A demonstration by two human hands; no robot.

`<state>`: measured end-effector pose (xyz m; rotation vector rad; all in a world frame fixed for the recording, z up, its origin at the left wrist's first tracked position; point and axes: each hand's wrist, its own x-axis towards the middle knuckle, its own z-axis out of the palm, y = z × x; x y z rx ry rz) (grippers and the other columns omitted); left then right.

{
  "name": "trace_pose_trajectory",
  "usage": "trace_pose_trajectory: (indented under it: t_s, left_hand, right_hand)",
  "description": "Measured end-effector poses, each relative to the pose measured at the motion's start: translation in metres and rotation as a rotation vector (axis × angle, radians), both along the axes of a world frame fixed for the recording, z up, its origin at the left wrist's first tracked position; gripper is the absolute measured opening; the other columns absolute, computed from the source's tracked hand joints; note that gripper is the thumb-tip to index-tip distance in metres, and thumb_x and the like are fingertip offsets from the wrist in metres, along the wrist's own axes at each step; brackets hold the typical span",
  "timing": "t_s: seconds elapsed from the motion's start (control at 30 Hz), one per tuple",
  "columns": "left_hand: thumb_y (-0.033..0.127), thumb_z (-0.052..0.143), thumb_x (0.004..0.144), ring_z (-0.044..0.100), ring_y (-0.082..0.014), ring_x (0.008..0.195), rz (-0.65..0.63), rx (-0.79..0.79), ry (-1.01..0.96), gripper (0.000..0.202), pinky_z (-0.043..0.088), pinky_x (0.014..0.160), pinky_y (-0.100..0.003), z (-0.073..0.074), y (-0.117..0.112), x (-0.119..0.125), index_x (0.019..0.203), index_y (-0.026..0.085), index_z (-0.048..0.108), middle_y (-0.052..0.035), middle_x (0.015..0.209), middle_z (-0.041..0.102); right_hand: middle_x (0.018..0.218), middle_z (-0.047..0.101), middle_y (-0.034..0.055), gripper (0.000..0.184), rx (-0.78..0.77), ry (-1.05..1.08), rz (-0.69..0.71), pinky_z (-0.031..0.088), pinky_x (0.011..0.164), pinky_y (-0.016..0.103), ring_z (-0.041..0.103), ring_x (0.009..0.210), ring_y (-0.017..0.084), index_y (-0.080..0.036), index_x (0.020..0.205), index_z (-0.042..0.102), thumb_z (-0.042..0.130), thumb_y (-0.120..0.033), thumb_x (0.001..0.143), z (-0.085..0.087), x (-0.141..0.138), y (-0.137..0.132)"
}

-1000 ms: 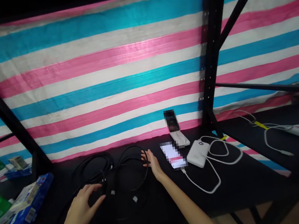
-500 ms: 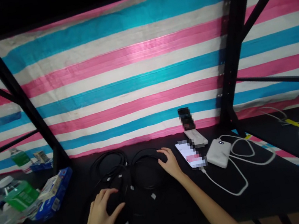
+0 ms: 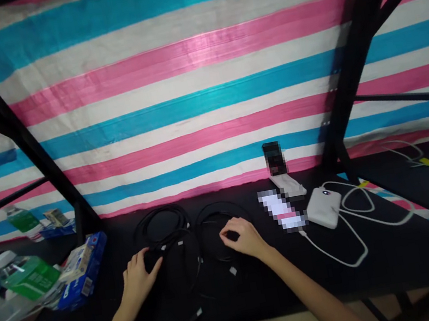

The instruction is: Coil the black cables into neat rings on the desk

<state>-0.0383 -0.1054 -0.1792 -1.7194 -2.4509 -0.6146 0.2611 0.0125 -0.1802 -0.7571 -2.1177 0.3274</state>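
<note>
Several coiled black cables [image 3: 169, 232] lie on a black shelf [image 3: 262, 290] in front of me. My left hand [image 3: 137, 276] rests on the left coil, fingers curled over the cable near a plug. My right hand [image 3: 242, 238] sits on the right coil [image 3: 212, 219], fingers bent and pinched together on the cable. A lit phone [image 3: 281, 208] lies just right of that hand, plugged by a white cable [image 3: 339, 257] into a white power bank [image 3: 323, 207].
Another phone [image 3: 273, 158] stands upright on a white stand at the back. A blue box [image 3: 82, 269] and green-labelled bottles [image 3: 27, 274] sit at the left. Black frame posts [image 3: 351, 64] rise at both sides. A striped tarp [image 3: 185, 88] hangs behind.
Both hands have drawn back and closed onto the cable coils; the right one went from spread flat to pinched. The camera has turned left and tilted.
</note>
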Motion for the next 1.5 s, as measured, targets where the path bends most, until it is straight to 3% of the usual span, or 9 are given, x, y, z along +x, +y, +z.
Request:
trace_pose_trajectory:
  t_s: [0.13, 0.3, 0.47, 0.6, 0.87, 1.03, 1.17, 1.33, 1.5]
  left_hand:
    - [0.048, 0.042, 0.08, 0.051, -0.0299, 0.1, -0.066, -0.028, 0.008, 0.049, 0.04, 0.082, -0.044, -0.018, 0.013, -0.01, 0.118, 0.017, 0.046, -0.0103, 0.107, 0.057]
    - [0.043, 0.043, 0.079, 0.055, -0.0246, 0.09, -0.191, -0.038, -0.076, 0.046, 0.044, 0.078, -0.037, -0.016, 0.013, -0.006, 0.117, 0.017, 0.047, -0.009, 0.094, 0.057]
    - [0.039, 0.048, 0.074, 0.061, -0.022, 0.081, -0.222, -0.085, -0.258, 0.047, 0.046, 0.069, -0.032, -0.019, 0.014, -0.007, 0.116, 0.021, 0.048, -0.0053, 0.085, 0.06]
    - [0.035, 0.051, 0.071, 0.062, -0.0189, 0.063, -0.208, -0.152, -0.391, 0.037, 0.042, 0.056, -0.025, -0.017, 0.016, -0.011, 0.105, 0.025, 0.056, 0.0017, 0.063, 0.058]
    - [0.05, 0.053, 0.073, 0.029, -0.0059, 0.03, -0.265, -0.222, -1.272, 0.06, 0.018, 0.034, -0.019, 0.002, 0.006, 0.005, 0.119, 0.011, 0.05, 0.0081, 0.045, 0.041]
    - [0.048, 0.065, 0.069, 0.03, -0.0056, 0.041, -0.129, -0.051, -1.394, 0.055, 0.024, 0.04, -0.016, 0.012, -0.003, -0.011, 0.111, 0.012, 0.059, 0.0091, 0.041, 0.033]
    - [0.047, 0.069, 0.066, 0.036, -0.0079, 0.048, -0.063, 0.056, -1.474, 0.055, 0.031, 0.045, -0.017, 0.01, -0.01, -0.025, 0.108, 0.013, 0.062, 0.0083, 0.043, 0.031]
    - [0.046, 0.073, 0.06, 0.036, -0.006, 0.048, 0.063, 0.107, -1.605, 0.059, 0.034, 0.048, -0.017, 0.018, -0.02, -0.024, 0.109, 0.015, 0.061, 0.0087, 0.049, 0.031]
    - [0.047, 0.076, 0.055, 0.038, -0.0056, 0.047, 0.122, 0.122, -1.543, 0.073, 0.026, 0.039, -0.014, 0.025, -0.03, -0.022, 0.118, 0.015, 0.054, 0.0076, 0.052, 0.041]
  right_hand:
    - [0.07, 0.065, -0.0004, 0.009, -0.134, -0.136, 0.094, 0.042, 0.066, 0.025, 0.06, 0.068, 0.014, -0.021, 0.078, 0.067, 0.061, -0.027, 0.075, 0.003, -0.012, -0.018]
    - [0.091, 0.066, 0.0032, 0.046, -0.342, -0.332, 0.027, 0.045, 0.071, 0.028, 0.061, 0.083, 0.021, -0.023, 0.105, 0.063, 0.073, -0.036, 0.062, 0.005, -0.02, -0.037]
    - [0.094, 0.067, 0.0085, 0.025, -0.396, -0.43, -0.125, 0.044, 0.073, 0.028, 0.062, 0.088, 0.022, -0.018, 0.101, 0.064, 0.052, -0.016, 0.08, 0.002, -0.034, -0.054]
    - [0.083, 0.07, 0.0045, 0.023, -0.425, -0.33, -0.084, 0.043, 0.066, 0.026, 0.065, 0.078, 0.02, -0.022, 0.094, 0.064, 0.042, -0.024, 0.089, 0.021, -0.025, -0.045]
    - [0.082, 0.066, 0.003, 0.027, -0.376, 0.021, -0.133, 0.041, 0.069, 0.027, 0.06, 0.076, 0.018, -0.021, 0.087, 0.059, 0.035, -0.031, 0.091, 0.068, 0.029, -0.004]
    - [0.06, 0.046, -0.0023, 0.028, -0.35, 0.285, -0.304, 0.032, 0.048, 0.024, 0.041, 0.05, 0.013, -0.02, 0.084, 0.055, 0.036, -0.04, 0.089, 0.063, 0.06, 0.008]
    - [0.055, 0.028, -0.0066, 0.031, -0.447, 0.415, -0.26, 0.022, 0.04, 0.023, 0.027, 0.043, 0.01, -0.02, 0.085, 0.053, 0.037, -0.046, 0.088, 0.062, 0.077, 0.01]
    - [0.055, 0.034, -0.0046, 0.032, -0.378, 0.385, -0.266, 0.027, 0.042, 0.024, 0.034, 0.046, 0.011, -0.019, 0.09, 0.058, 0.039, -0.045, 0.088, 0.079, 0.079, 0.001]
    - [0.078, 0.061, 0.0023, 0.027, -0.372, 0.159, -0.167, 0.041, 0.065, 0.027, 0.057, 0.073, 0.017, -0.021, 0.088, 0.062, 0.04, -0.037, 0.089, 0.081, 0.054, -0.018]
